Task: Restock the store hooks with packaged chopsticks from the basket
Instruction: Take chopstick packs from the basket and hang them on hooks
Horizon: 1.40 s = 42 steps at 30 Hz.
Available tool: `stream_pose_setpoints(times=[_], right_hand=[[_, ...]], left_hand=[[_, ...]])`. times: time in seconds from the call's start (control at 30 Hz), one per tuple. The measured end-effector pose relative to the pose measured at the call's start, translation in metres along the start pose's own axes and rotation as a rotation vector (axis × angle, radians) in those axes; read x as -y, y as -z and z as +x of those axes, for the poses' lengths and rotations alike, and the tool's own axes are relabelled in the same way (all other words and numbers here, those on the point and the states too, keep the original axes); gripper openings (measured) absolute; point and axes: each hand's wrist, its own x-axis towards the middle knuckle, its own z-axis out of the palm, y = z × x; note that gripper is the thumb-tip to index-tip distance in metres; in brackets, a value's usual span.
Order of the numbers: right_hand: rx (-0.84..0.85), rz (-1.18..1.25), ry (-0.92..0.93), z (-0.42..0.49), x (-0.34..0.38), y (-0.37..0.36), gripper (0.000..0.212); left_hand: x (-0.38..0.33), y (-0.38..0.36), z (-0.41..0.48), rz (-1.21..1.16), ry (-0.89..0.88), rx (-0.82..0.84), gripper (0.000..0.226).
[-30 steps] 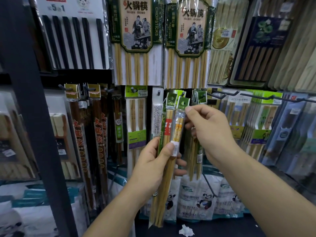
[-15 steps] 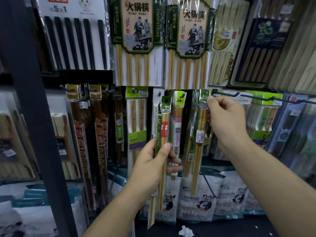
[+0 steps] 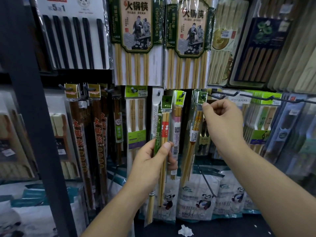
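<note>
Lower centre: left hand curled round slim chopstick packs, thumb across the front, green headers rising above the fingers, stick tips hanging below the palm.

Right of centre: right hand, fingers curled, thumb and forefinger pinching a yellow-patterned chopstick pack just under its green header card. Dark peg showing through the header's hole, pack hanging down and to the left of the hand.

Further right: black wire hooks.

Upper centre: large hot-pot chopstick sets.

Bottom centre: crumpled white paper.
</note>
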Motion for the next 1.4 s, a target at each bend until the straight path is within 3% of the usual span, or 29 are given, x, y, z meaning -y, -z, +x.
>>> stream_pose_setpoints(times=[0.2, 0.4, 0.67, 1.4], right_hand=[[0.261, 0.132, 0.033, -0.029, 0.021, -0.006, 0.009], [0.318, 0.218, -0.073, -0.031, 0.027, -0.009, 0.016], [0.187, 0.258, -0.110, -0.020, 0.026, 0.000, 0.028], [0.095, 0.173, -0.198, 0.013, 0.010, 0.002, 0.034]], left_hand=[[-0.004, -0.004, -0.005, -0.030, 0.035, 0.064, 0.022], [-0.007, -0.006, -0.008, -0.066, 0.047, 0.125, 0.009], [-0.008, -0.002, -0.005, -0.040, 0.059, -0.007, 0.036], [-0.007, 0.000, -0.006, 0.034, 0.066, 0.057, 0.036]])
